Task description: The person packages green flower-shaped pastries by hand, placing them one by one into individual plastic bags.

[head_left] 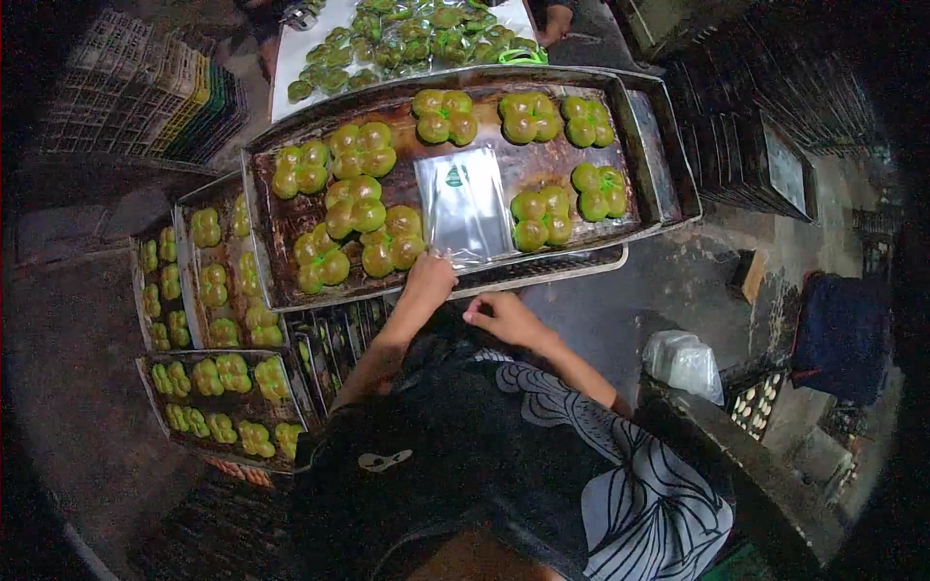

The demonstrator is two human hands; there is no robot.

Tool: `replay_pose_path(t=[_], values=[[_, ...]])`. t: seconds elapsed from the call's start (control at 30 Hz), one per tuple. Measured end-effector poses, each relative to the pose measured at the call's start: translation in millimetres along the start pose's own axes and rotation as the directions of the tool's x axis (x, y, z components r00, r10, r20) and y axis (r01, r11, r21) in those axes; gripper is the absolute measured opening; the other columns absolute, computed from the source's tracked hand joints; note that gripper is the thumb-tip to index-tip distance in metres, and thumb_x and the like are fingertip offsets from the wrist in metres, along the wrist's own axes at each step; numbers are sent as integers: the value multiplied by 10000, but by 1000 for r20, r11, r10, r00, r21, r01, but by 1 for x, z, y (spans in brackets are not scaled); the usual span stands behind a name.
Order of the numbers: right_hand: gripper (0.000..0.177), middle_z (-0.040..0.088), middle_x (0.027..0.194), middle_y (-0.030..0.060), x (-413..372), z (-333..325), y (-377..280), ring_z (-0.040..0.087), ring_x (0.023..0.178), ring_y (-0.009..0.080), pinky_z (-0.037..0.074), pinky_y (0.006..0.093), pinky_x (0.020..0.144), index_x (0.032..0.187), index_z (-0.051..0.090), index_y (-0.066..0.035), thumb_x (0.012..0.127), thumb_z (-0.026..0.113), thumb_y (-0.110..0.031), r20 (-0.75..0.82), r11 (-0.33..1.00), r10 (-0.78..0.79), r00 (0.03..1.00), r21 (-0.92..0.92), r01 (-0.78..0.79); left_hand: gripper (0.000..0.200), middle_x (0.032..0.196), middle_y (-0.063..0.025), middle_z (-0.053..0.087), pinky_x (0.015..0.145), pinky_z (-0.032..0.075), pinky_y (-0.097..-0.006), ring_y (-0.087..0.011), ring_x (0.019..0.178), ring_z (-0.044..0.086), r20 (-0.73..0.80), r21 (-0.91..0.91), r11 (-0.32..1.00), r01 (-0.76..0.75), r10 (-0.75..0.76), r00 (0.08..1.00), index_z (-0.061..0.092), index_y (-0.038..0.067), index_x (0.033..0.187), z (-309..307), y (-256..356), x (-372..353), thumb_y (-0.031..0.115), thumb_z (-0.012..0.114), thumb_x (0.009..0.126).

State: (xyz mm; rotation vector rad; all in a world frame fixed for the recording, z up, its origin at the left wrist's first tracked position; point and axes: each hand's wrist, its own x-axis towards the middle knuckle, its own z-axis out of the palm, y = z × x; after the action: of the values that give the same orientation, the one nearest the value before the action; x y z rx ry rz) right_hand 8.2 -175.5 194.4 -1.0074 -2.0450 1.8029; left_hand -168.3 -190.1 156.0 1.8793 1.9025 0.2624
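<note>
A clear plastic bag (467,208) with a small green label lies flat on a browned metal baking tray (465,165). My left hand (429,281) is at the bag's near left corner, its fingers pinched on the plastic by the tray's near rim. Just outside that rim, my right hand (506,320) is curled with thumb and fingers together, and nothing shows between them. Green-brown bun clusters (389,240) sit left of the bag. More bun clusters (542,217) lie to its right and along the far side.
Behind the tray, a white table (320,39) carries many bagged green buns (417,39) and a bright green object (523,56). Another person's hand (555,24) shows there. More bun trays (218,334) stand at left. Stacked crates (145,87) and a plastic bundle (683,363) flank me.
</note>
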Motion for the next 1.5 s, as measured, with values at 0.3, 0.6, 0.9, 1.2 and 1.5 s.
replay_pose_path(t=[0.3,0.6,0.9,1.2,1.5], values=[[121,514,627,209,11,7,-27,512,598,378,401,408,532,809,441,-22,765,515,-106,-443,987,-27,896,-153,-45,96,722,-118,587,616,442,-288,-209,670,579,-12,-575,812,98,-128,992,602,14,761,-66,51,-19,91,597,704],[430,508,577,-13,79,-14,-54,404,434,55,328,176,369,1139,468,-58,847,447,-373,10,482,257,966,865,-137,79,703,-77,544,593,408,-272,-208,675,534,-590,-610,745,-270,-200,782,606,17,788,-78,76,-34,34,587,713],[634,474,1110,239,148,104,-114,522,941,327,385,421,826,1199,384,-13,746,541,-429,-180,806,-115,977,-591,-14,371,933,-82,505,691,465,-335,-173,843,512,-44,-763,-306,-569,-853,519,404,74,1146,-99,-85,-95,247,451,822],[468,458,1171,154,148,106,-133,473,965,321,384,437,796,1032,553,-107,592,646,-235,-116,545,-705,700,-720,429,553,1211,-178,342,911,315,-530,-344,1116,371,-172,-510,-202,-836,-928,330,280,69,1246,-145,-132,-115,278,411,751],[435,546,1068,73,88,76,-159,491,967,281,410,389,822,949,594,-81,527,693,-119,-226,686,-661,715,-569,454,569,1247,-162,354,948,288,-418,-297,1143,348,-356,-651,-454,-609,-526,773,311,78,1245,-140,2,-44,439,321,805]])
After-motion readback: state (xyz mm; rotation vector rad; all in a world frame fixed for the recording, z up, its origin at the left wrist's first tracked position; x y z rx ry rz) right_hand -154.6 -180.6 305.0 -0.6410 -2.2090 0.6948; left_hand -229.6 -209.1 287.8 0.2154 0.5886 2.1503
